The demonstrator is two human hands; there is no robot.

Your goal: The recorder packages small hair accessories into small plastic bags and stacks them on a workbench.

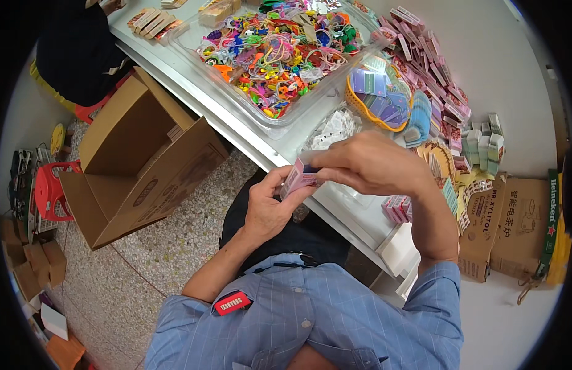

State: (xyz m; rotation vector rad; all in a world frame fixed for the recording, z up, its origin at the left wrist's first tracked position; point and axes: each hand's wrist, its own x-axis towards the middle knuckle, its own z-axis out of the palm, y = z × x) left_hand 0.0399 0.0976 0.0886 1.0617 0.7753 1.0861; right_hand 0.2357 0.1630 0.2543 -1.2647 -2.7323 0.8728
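Observation:
Just beyond the table's near edge, my left hand (267, 208) is closed around a small pink cardboard box (296, 180), held tilted with its upper end toward my right hand. My right hand (378, 161) reaches across from the right, its fingers pinched together at that end of the box. A dark edge shows by the fingertips, but what they grip is hidden. Small white pieces in clear plastic (335, 128) lie just beyond my right hand. Past them stands an orange basket (359, 110) with purple-blue cards (369, 82).
A clear tray (275, 125) of colourful small toys covers the far table. Pink boxes (431, 68) are heaped at right, near stacks of blue (420, 117) and tan cards (439, 159). An open carton (163, 185) stands left of the table; a person in dark clothing (70, 52) is far left.

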